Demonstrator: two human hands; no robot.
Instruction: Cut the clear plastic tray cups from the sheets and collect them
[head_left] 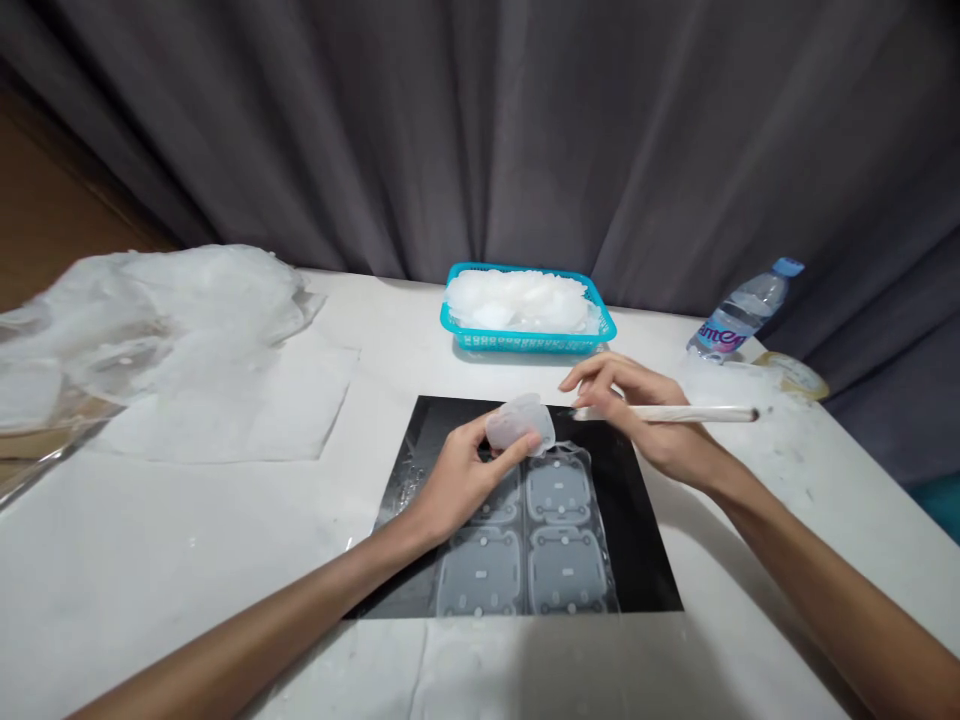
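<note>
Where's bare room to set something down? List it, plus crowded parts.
Free: the white table, bar specks, between the white sheets and the left forearm; also between those sheets and the blue basket. Crowded: the black mat, under the patterned sheet and left hand, and the back right, around the bottle.

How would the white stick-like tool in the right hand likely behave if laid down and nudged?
The white stick-like tool looks stiff, since its shaft runs straight beyond the right hand. It is probably light, being so slender. If the shaft is round, as it seems, it might roll on the flat white table.
</note>
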